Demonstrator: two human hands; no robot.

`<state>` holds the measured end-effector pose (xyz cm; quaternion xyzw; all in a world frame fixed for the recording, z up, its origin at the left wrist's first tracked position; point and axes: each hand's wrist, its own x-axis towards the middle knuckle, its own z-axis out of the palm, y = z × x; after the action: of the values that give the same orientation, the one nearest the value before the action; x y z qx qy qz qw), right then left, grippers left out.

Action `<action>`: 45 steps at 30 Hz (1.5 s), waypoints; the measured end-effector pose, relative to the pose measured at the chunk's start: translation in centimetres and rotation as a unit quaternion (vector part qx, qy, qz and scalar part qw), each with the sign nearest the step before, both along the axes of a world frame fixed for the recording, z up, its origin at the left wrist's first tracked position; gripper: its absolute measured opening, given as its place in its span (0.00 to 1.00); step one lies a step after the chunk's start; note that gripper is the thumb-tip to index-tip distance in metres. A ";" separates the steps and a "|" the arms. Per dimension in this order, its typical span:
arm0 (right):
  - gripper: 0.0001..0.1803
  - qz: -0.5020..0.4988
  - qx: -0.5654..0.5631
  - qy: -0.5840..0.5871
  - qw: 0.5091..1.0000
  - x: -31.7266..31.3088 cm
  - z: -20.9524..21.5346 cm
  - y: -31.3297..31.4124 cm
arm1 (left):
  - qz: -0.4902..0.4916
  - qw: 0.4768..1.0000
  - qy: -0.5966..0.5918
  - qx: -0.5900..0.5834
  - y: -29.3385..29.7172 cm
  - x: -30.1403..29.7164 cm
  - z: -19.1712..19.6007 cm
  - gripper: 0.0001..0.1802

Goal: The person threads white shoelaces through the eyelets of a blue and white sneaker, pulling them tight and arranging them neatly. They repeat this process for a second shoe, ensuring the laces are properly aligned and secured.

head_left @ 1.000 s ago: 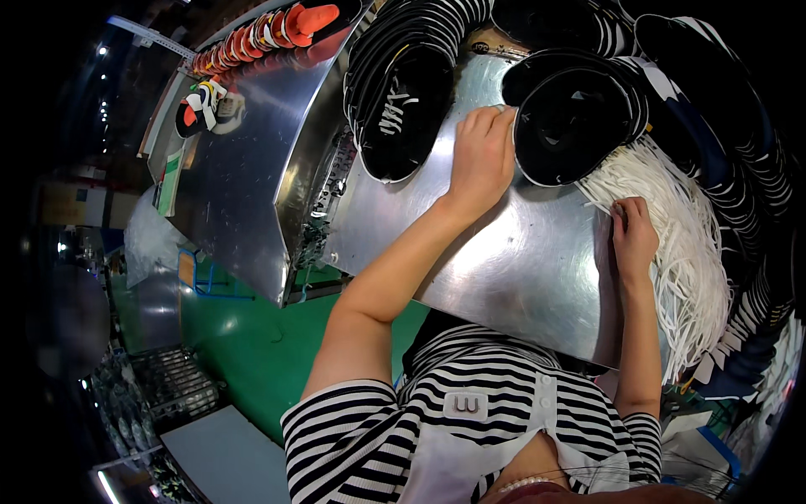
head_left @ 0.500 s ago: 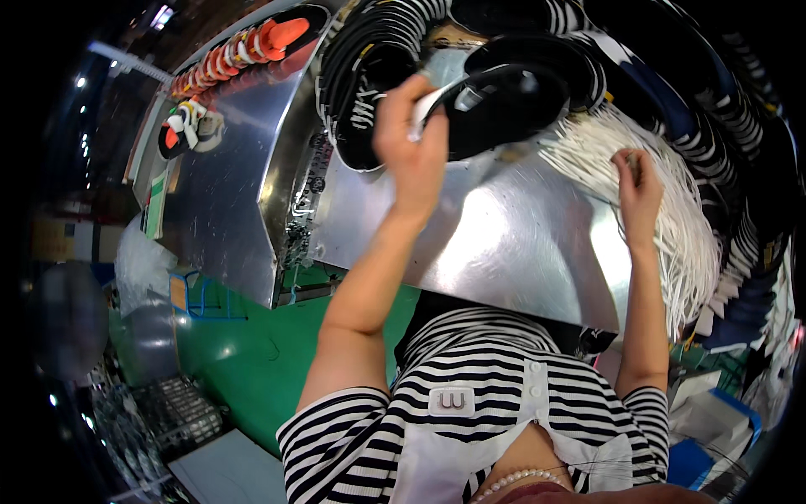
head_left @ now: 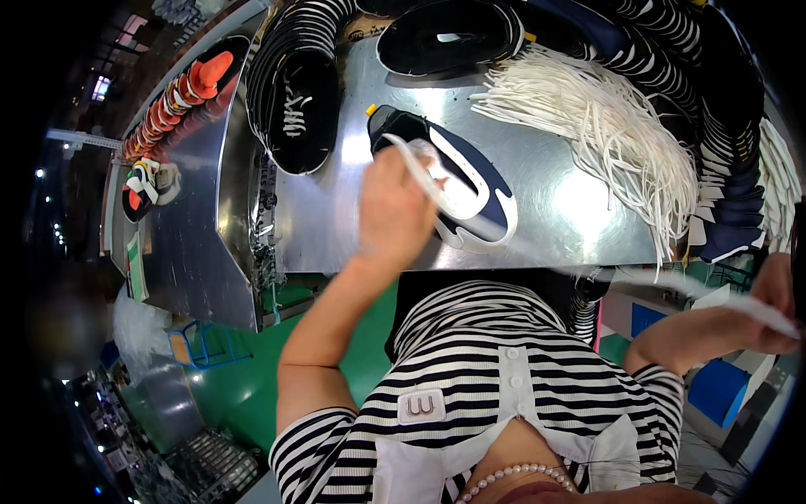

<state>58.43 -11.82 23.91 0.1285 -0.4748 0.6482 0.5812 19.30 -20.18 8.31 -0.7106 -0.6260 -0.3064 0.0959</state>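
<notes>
A navy, white and black shoe upper lies on the metal table in front of me. My left hand is closed on its black and white part, the fingertips partly hidden in the opening. A white shoelace crosses in front of that hand, over the upper, and runs blurred past the table edge to the far right. There my right hand is closed on it, beyond the table and smeared by motion. The heap of white shoelaces spreads on the table right of the upper.
A curved row of black shoe uppers stands left on the table. A dark upper lies at the back, more stacked uppers line the right. Orange shoe parts sit on the side table.
My left hand has brought an upper from the back pile down onto the table. My right hand has left the lace heap and swung far right, drawing a white shoelace out.
</notes>
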 end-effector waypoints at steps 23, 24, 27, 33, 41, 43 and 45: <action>0.08 -0.098 -0.296 -0.388 0.867 -17.6 -16.8 -1.1 | -0.110 0.545 -0.658 -0.508 3.8 1.2 -0.5 0.38; 0.08 -0.071 -0.304 -0.392 0.866 -17.2 -16.7 -1.3 | -0.099 0.550 -0.677 -0.478 3.8 1.4 -1.0 0.37; 0.08 -0.078 -0.302 -0.414 0.855 -17.9 -18.1 -0.9 | -0.158 0.573 -0.704 -0.389 3.4 2.5 -2.2 0.29; 0.06 -0.110 -0.246 -0.473 0.839 -17.9 -16.7 -1.8 | -0.115 0.604 -0.708 -0.347 3.4 2.5 -2.2 0.20; 0.06 -0.126 -0.203 -0.507 0.828 -18.2 -16.9 -2.6 | -0.068 0.687 -0.679 -0.249 2.9 4.1 -0.3 0.09; 0.07 -0.118 -0.189 -0.512 0.830 -18.0 -16.5 -2.9 | -0.062 0.691 -0.674 -0.255 2.5 3.9 -0.6 0.09; 0.08 -0.101 -0.165 -0.545 0.816 -17.5 -15.4 -3.1 | -0.051 0.700 -0.665 -0.255 2.1 3.8 -0.8 0.09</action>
<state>40.97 -14.94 8.55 -0.3918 -0.6104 0.6187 0.3019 23.11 -18.05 7.54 -0.3497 -0.5441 -0.5323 -0.5461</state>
